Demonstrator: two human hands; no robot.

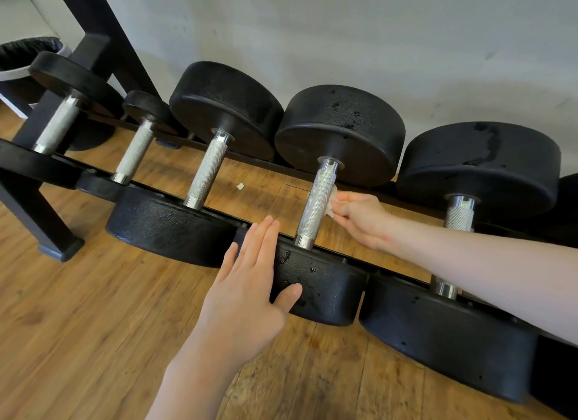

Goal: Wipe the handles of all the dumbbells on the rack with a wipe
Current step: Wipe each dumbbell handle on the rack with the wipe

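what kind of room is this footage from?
Most likely a gym or home workout room. A low black rack holds a row of black dumbbells with knurled steel handles, over wood flooring, and the right hand holds a wipe against one handle.

Wood plank floor point(93, 310), pale wall point(375, 29), lined bin point(18, 60).

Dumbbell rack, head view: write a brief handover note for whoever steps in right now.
Right hand pinches the wipe against the knurled handle of the fourth dumbbell from the left.
Left hand, fingers straight, rests on that dumbbell's near head.
Five dumbbells show on the rack.
Which handles are already wiped cannot be told.
Next: probably finish this handle, then the handle to the right.
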